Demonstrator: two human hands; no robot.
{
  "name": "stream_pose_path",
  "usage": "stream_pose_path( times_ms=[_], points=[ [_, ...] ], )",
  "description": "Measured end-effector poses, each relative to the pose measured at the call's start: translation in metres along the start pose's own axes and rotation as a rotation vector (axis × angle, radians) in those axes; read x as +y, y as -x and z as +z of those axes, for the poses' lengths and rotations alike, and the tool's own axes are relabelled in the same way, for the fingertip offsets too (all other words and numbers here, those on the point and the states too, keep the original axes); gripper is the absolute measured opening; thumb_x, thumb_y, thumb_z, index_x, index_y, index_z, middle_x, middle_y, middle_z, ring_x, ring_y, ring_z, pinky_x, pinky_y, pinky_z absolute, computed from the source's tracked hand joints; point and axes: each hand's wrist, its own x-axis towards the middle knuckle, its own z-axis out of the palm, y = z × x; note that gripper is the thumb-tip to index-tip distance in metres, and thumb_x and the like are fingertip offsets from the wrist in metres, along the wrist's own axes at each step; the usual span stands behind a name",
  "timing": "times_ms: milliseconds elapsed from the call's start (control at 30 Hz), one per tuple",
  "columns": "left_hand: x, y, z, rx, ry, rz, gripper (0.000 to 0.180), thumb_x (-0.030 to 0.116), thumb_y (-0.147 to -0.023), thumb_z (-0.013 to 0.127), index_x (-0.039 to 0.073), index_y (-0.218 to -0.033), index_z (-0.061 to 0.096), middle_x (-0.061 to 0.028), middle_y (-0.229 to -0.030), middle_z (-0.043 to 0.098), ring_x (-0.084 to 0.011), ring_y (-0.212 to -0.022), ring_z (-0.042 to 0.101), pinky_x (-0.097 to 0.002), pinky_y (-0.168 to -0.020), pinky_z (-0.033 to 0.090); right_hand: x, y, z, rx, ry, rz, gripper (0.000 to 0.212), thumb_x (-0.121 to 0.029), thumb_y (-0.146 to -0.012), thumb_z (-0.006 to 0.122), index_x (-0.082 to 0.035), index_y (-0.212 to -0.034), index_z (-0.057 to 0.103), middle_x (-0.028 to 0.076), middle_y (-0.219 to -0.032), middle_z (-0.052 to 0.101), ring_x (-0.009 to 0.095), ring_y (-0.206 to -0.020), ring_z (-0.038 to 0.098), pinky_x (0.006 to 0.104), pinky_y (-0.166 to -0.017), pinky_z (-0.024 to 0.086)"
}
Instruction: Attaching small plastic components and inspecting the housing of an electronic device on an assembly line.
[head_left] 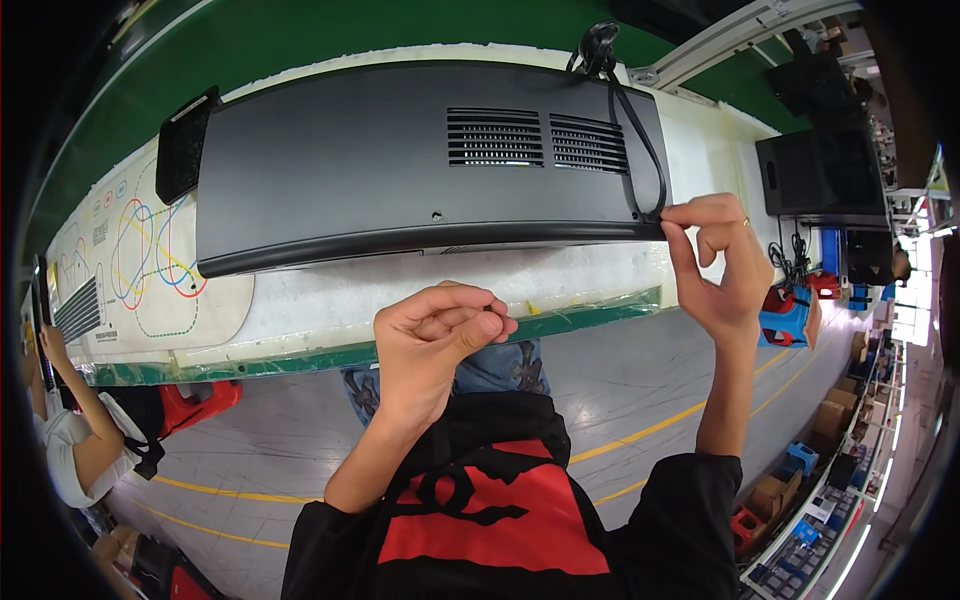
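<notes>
A long dark grey metal casing [330, 150] with two slotted vents [495, 138] lies across the bench in front of me. A black cable [652, 150] hangs over its right end from a coiled bundle [597, 45] at the back. My right hand [722, 265] is at the casing's near right corner, thumb and forefinger pinched by the cable's lower bend; what sits between the tips is too small to make out. Below the casing's near edge, my left hand [430, 325] is closed, a tiny dark piece [493, 309] showing at its fingertips. One small screw [437, 216] shows on the casing.
The white bench top [350, 290] has a green front edge [300, 353]. A black slotted part [183, 147] stands against the casing's left end. A black box [822, 178] is at the right. At the left, another person [85, 440] works near a red stool [205, 402].
</notes>
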Motion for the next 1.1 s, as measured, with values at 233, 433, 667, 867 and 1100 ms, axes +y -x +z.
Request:
stream_pose_path(
  times_ms=[233,433,667,867,1100],
  points=[
    [0.000,-0.003,-0.001,-0.031,0.097,-0.005,0.021,0.009,-0.083,0.071,0.000,-0.101,0.063,-0.0105,-0.091,0.065,-0.0189,-0.076,0.063,-0.0288,-0.067,0.050,-0.007,0.020,0.012,0.065,0.308,-0.130,0.036,0.009,-0.067,0.078,-0.002,-0.071,0.044,0.013,-0.088,0.068,0.023,-0.064,0.056,0.0289,-0.054,0.045],
    [-0.004,-0.003,-0.003,-0.128,0.212,-0.031,0.023,0.004,-0.083,0.070,-0.002,-0.104,0.062,-0.0141,-0.093,0.066,-0.0205,-0.081,0.066,-0.0287,-0.073,0.054,-0.007,0.016,0.005,0.036,0.089,0.010,0.035,0.012,-0.070,0.073,-0.003,-0.072,0.041,0.015,-0.088,0.068,0.021,-0.068,0.060,0.0278,-0.061,0.047],
    [-0.006,-0.001,-0.006,-0.102,0.192,-0.039,0.022,0.004,-0.083,0.070,-0.003,-0.103,0.063,-0.0148,-0.092,0.067,-0.0208,-0.079,0.067,-0.0290,-0.071,0.053,-0.007,-0.006,-0.013,-0.084,-0.107,0.263,0.033,0.014,-0.074,0.066,-0.005,-0.076,0.038,0.014,-0.085,0.068,0.017,-0.076,0.063,0.0237,-0.069,0.046],
    [-0.004,-0.001,-0.007,-0.105,0.177,-0.040,0.021,0.002,-0.084,0.069,-0.003,-0.103,0.063,-0.0150,-0.092,0.067,-0.0212,-0.080,0.067,-0.0292,-0.072,0.054,-0.004,-0.026,-0.023,-0.264,-0.120,0.278,0.033,0.013,-0.071,0.065,-0.005,-0.077,0.038,0.011,-0.078,0.064,0.015,-0.069,0.058,0.0241,-0.068,0.045],
    [-0.003,-0.001,-0.008,-0.089,0.110,-0.037,0.020,0.007,-0.084,0.069,0.001,-0.102,0.063,-0.0114,-0.092,0.065,-0.0183,-0.077,0.063,-0.0274,-0.067,0.050,-0.005,-0.046,-0.029,-0.433,-0.117,0.351,0.032,0.009,-0.068,0.065,-0.006,-0.074,0.037,0.007,-0.070,0.061,0.014,-0.066,0.056,0.0236,-0.066,0.044]
  ],
)
